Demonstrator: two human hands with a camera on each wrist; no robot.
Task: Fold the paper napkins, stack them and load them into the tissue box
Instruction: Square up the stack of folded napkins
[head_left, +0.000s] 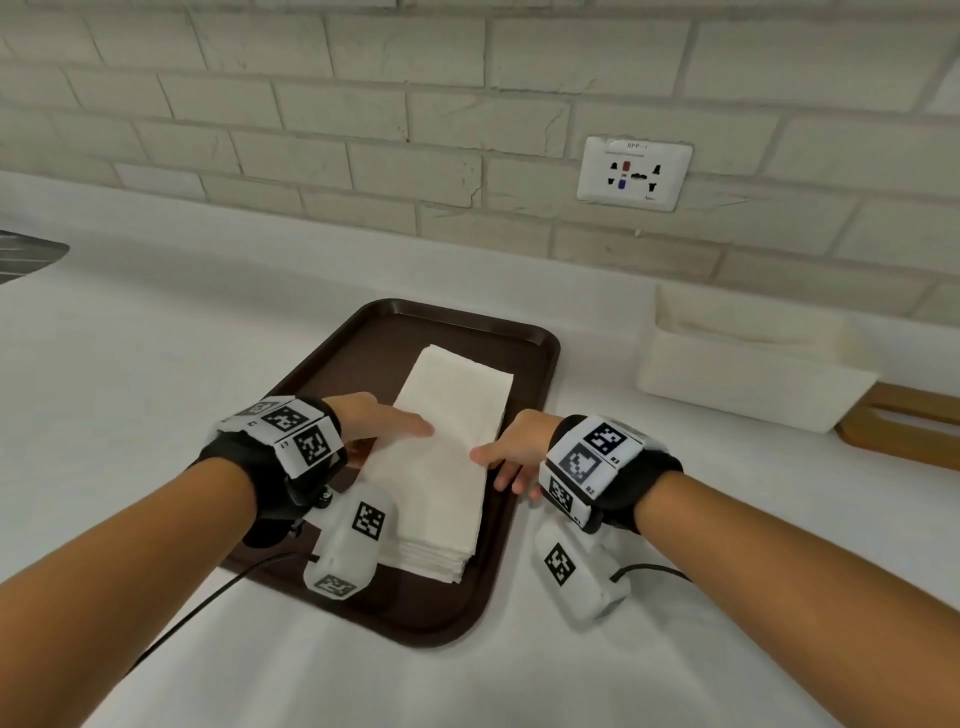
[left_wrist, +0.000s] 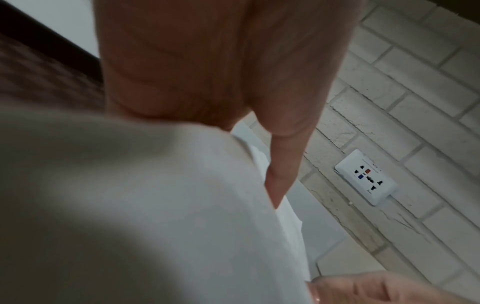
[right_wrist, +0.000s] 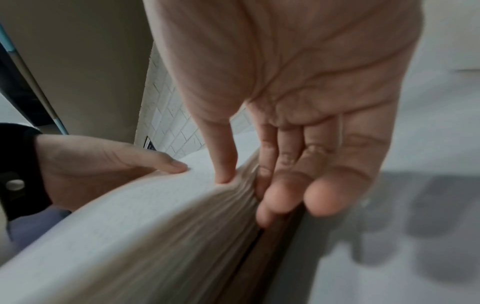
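A stack of folded white napkins (head_left: 453, 395) lies on a dark brown tray (head_left: 363, 332) in the middle of the white counter. My left hand (head_left: 387, 422) holds the stack's left edge, thumb on top and fingers tucked at the side below. My right hand (head_left: 505, 453) pinches the right edge. In the right wrist view its thumb (right_wrist: 225, 164) presses the top sheet while the fingers (right_wrist: 275, 185) curl against the layered side of the stack (right_wrist: 130, 226). The left wrist view is mostly filled by the stack (left_wrist: 155, 205). A white tissue box (head_left: 748, 374) stands to the right by the wall.
A wooden piece (head_left: 904, 421) lies just right of the tissue box. A wall outlet (head_left: 634, 174) sits on the brick backsplash behind. A metal sink edge (head_left: 26, 254) shows at far left. Cables trail from both wrist units over the counter.
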